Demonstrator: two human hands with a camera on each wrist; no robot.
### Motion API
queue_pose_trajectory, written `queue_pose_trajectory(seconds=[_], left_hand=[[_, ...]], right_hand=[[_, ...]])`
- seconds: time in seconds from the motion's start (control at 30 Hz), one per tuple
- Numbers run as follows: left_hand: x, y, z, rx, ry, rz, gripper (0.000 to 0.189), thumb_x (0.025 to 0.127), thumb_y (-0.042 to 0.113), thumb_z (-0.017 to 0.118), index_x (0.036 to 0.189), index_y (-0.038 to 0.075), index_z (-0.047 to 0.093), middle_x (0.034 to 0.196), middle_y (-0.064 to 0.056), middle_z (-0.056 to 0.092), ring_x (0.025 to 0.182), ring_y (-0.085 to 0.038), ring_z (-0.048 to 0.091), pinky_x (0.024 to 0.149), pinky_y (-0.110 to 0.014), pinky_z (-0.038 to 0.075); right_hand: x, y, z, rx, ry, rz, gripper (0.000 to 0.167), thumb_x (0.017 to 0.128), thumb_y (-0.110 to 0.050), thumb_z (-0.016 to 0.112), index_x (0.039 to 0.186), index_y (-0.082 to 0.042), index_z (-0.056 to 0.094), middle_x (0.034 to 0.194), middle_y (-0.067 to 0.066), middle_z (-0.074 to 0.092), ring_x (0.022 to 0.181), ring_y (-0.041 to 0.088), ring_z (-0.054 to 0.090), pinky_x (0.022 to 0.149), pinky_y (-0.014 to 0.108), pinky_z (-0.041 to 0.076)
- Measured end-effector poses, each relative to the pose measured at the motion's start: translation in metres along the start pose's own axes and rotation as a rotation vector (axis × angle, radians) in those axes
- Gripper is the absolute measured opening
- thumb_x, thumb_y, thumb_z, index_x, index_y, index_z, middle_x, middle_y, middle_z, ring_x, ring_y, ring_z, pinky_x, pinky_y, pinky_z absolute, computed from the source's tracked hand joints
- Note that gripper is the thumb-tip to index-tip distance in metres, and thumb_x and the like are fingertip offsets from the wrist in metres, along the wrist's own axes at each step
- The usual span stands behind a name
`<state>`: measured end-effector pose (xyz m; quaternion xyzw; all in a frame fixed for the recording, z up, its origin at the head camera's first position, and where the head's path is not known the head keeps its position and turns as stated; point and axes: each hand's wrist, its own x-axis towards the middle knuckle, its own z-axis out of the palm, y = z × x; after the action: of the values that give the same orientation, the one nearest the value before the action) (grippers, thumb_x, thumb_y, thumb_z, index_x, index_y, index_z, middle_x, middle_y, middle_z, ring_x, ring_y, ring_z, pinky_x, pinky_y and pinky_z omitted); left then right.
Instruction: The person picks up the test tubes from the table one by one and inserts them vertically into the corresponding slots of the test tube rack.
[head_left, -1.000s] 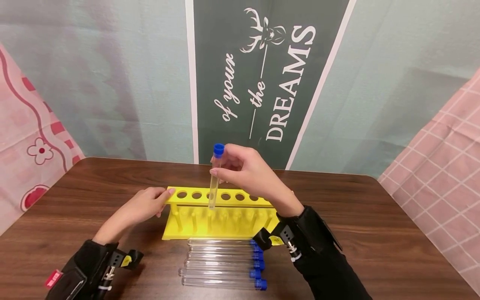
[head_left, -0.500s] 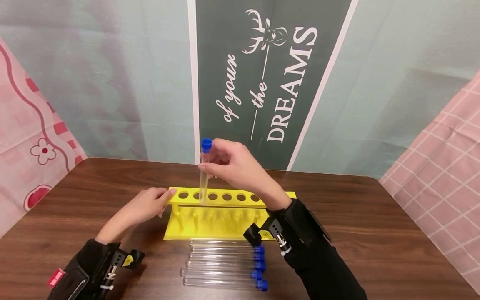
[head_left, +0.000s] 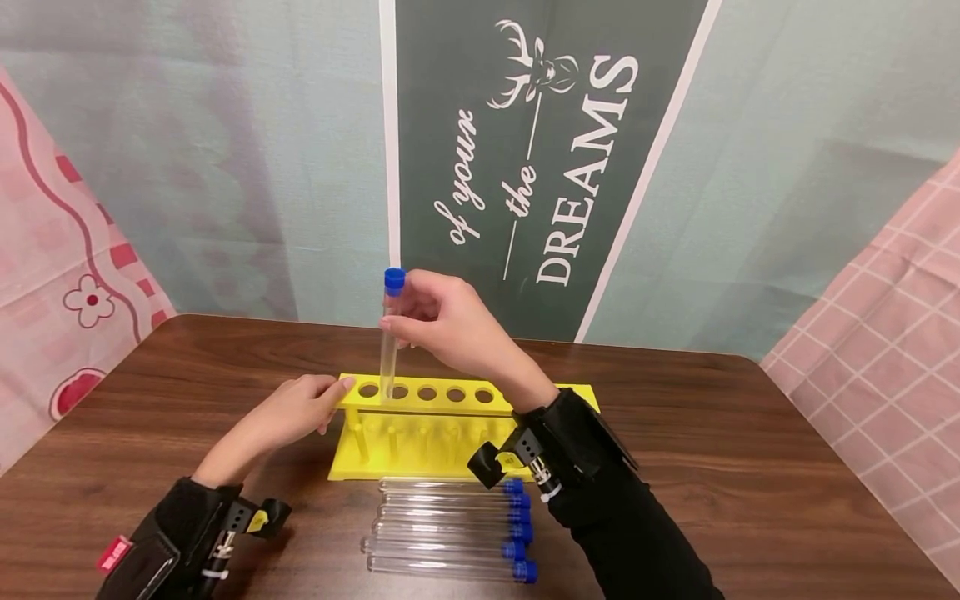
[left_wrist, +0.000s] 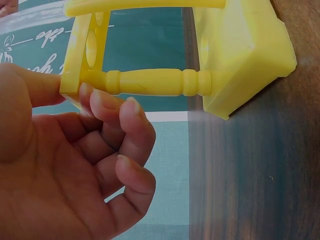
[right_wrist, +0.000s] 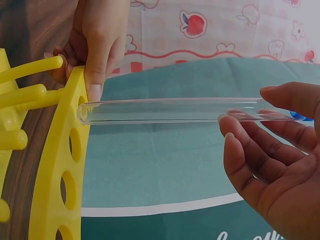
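Pinching 1 tube (head_left: 387, 354), right fingers (head_left: 411, 329) hover above the rack (head_left: 442, 405) left fingers (left_wrist: 137, 135) grip.

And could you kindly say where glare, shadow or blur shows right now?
Head view: glare streaks the lying test tubes; left wrist view: the yellow rack looks brighter than the left hand's fingers, and the wooden table looks slightly soft; right wrist view: highlights edge the held test tube, and the patterned cloth pales toward the upper right.
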<state>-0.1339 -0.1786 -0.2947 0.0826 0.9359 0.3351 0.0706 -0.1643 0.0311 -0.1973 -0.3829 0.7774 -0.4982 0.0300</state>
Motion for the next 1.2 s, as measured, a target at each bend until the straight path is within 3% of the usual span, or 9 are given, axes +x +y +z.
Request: queue_pose_trajectory(seconds=[0.57, 1.2], left_hand=[[0.0, 0.0, 0.0, -0.023, -0.016, -0.018, 0.047, 0.098, 0.041, 0.036, 0.075, 0.003, 0.05, 0.056, -0.004, 0.043, 0.049, -0.017, 0.035, 0.05, -0.03, 0.03], [0.001, -0.001, -0.001, -0.015, -0.01, 0.012, 0.044, 0.098, 0.038, 0.037, 0.076, 0.002, 0.051, 0.056, -0.003, 0.043, 0.049, -0.017, 0.036, 0.05, -0.029, 0.03]], right_hand=[[0.013, -0.001, 0.012, -0.001, -0.001, 0.023, 0.012, 0.086, -0.005, 0.061, 0.095, 0.001, 0.056, 0.086, 0.011, 0.062, 0.072, 0.022, 0.062, 0.066, 0.026, 0.051], [0.014, 0.013, 0.025, -0.147, -0.058, 0.094, 0.01, 0.087, -0.01, 0.063, 0.09, -0.004, 0.056, 0.082, 0.005, 0.061, 0.073, 0.015, 0.059, 0.065, 0.02, 0.048]])
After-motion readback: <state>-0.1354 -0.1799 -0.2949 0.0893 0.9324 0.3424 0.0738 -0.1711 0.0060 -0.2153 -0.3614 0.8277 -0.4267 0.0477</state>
